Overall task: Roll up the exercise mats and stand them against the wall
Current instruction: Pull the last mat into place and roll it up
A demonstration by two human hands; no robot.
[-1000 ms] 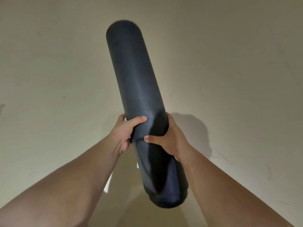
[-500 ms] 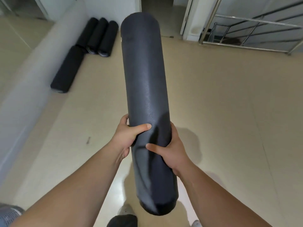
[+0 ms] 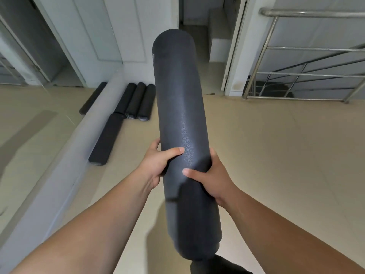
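A dark rolled exercise mat (image 3: pixel 181 107) is held in the air in front of me, its long axis pointing away and slightly up. My left hand (image 3: pixel 158 163) grips it from the left, thumb across the top. My right hand (image 3: pixel 213 180) grips it from the right, a little lower, thumb on the roll. Several more rolled mats (image 3: pixel 136 101) lie on the floor by the low wall at the left, with another rolled mat (image 3: pixel 105 139) lying in front of them. None of those stands upright.
A low grey wall (image 3: pixel 65 161) runs along the left, with a mirror-like surface beyond it. A metal stair railing (image 3: pixel 308 50) is at the far right and an open doorway (image 3: pixel 201 36) is straight ahead. Beige tiled floor (image 3: pixel 276 155) spreads to the right.
The view has swung up from bare floor to the room. The wall, the stored mats and the railing have come closer. Both hands keep the same grip on the roll.
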